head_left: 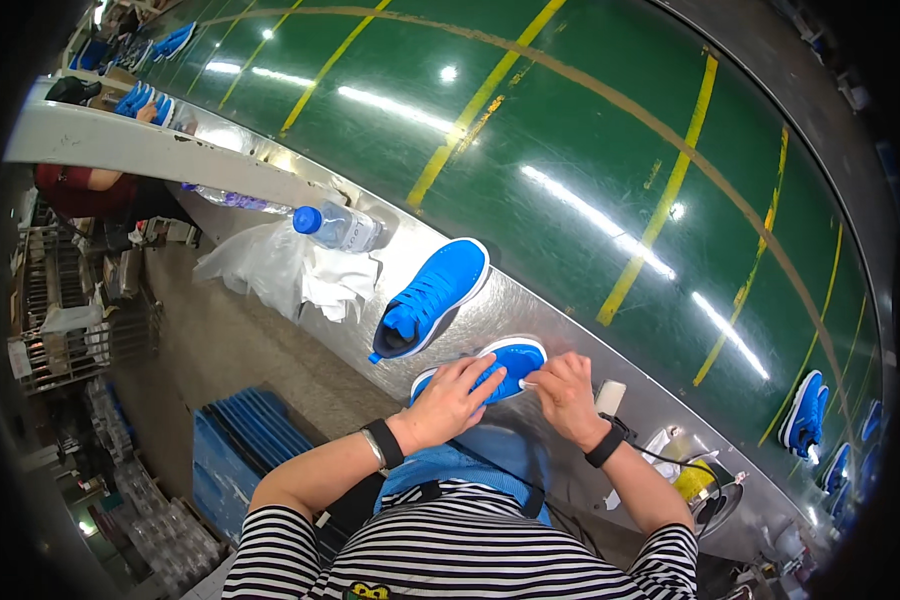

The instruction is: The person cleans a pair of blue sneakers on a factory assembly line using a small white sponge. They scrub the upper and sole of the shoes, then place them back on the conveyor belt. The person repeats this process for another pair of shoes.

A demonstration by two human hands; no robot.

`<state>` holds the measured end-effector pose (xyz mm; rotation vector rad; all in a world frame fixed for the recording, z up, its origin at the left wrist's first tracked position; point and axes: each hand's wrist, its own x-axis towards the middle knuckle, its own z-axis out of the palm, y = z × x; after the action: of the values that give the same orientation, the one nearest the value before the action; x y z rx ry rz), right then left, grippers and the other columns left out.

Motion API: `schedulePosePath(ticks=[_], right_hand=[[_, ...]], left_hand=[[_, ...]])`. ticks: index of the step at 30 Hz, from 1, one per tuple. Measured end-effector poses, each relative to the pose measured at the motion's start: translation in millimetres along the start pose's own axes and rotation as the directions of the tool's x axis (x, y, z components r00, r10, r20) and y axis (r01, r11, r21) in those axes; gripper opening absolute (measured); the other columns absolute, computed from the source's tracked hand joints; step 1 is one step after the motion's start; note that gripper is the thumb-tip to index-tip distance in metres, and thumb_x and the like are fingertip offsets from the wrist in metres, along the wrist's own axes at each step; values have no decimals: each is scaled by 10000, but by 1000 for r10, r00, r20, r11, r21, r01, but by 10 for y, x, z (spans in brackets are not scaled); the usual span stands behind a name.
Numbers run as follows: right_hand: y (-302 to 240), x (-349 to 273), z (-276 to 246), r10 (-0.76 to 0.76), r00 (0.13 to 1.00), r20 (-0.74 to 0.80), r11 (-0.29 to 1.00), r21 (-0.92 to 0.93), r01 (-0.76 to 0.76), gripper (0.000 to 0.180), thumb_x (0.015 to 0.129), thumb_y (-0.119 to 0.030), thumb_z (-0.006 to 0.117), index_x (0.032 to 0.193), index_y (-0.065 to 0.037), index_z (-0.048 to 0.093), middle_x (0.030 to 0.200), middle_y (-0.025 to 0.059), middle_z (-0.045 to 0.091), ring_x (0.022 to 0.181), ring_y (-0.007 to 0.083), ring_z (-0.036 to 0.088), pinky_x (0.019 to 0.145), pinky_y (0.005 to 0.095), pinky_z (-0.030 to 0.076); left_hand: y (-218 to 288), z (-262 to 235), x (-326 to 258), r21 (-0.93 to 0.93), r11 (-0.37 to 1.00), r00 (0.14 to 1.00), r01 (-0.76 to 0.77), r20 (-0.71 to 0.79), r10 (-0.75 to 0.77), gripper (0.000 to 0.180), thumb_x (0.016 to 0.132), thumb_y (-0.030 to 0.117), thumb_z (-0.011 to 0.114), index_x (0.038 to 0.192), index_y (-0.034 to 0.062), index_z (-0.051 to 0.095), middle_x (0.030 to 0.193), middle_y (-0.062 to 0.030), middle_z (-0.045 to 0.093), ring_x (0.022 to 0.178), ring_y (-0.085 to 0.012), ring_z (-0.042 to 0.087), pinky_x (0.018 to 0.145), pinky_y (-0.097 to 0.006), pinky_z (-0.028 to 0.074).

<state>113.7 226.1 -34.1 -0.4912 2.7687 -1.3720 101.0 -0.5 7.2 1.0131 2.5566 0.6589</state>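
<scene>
Fingers of the left hand point(448, 402) spread over the blue shoe point(518, 355) just below the centre of the frame, grasping its upper; fingers of the right hand point(567, 392) pinch a small white piece point(526, 384) at the shoe's side. The upper looks smooth and rounded at the toe, with a white sole rim. Just beside it, up and to the left, a second blue shoe point(448, 280) lies at a slant, laced, its fabric matte and its collar lined dark.

Both shoes rest on a brushed, shiny metal ledge point(560, 335), a narrow strip of which shows between them. The ledge's far edge borders a glossy green surface point(570, 140) with yellow stripes, spreading across the upper right; its near edge runs close to the held shoe's heel. A white block point(610, 397) sits just right of the right hand, near a black cable point(660, 457).

Left of the second shoe, a clear bottle point(348, 230) with a blue cap lies on its side; whether it holds liquid I cannot tell. Below it are crumpled white tissue point(338, 283) and a filmy plastic bag point(255, 265), its contents unclear.
</scene>
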Motion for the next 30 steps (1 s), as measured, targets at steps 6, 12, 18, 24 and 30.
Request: schedulePosePath(ticks=[6, 12, 18, 24, 30], right_hand=[[-101, 3, -279, 594, 782, -187, 775, 395, -494, 86, 827, -87, 638, 885, -25, 621, 840, 65, 553, 782, 174, 534, 708, 286, 408], [-99, -392, -501, 652, 538, -535, 755, 389, -527, 126, 879, -97, 594, 976, -17, 585, 873, 47, 589, 822, 139, 541, 759, 281, 442], [167, -1316, -333, 541, 438, -718, 530, -112, -840, 223, 818, -98, 645, 1028, -56, 581, 1034, 98, 562, 964, 231, 523, 863, 362, 404], [-430, -1008, 86, 468, 683, -561, 766, -128, -630, 414, 763, -116, 682, 1165, -103, 581, 1183, 140, 528, 1124, 327, 476, 961, 423, 355], [-396, -1001, 603, 607, 609, -511, 691, -38, -721, 205, 813, -117, 644, 997, -57, 575, 948, 129, 569, 911, 313, 542, 780, 438, 413]], left_hand=[[-101, -553, 100, -100, 995, 974, 26, -223, -48, 759, 688, 286, 774, 1323, 46, 432, 1289, -197, 436, 1147, -388, 456, 982, -460, 376], [-653, -795, 352, 462, 844, 960, 272, -68, -273, 1006, 621, 335, 799, 1438, 108, 258, 1336, -249, 387, 1212, -396, 394, 970, -540, 332], [-1178, -1042, 460, 67, 978, 970, 197, 133, -205, 1027, 708, 314, 746, 1497, 212, 96, 1039, -317, 540, 895, -438, 583, 787, -477, 469], [-1220, -1141, 350, -23, 974, 948, 227, 233, -216, 993, 720, 333, 727, 1489, 176, 118, 952, -322, 564, 875, -443, 597, 788, -451, 489], [-720, -1831, 22, 49, 985, 906, 163, 387, -169, 747, 725, 385, 699, 1187, -130, 419, 870, -309, 614, 804, -427, 624, 708, -444, 515]])
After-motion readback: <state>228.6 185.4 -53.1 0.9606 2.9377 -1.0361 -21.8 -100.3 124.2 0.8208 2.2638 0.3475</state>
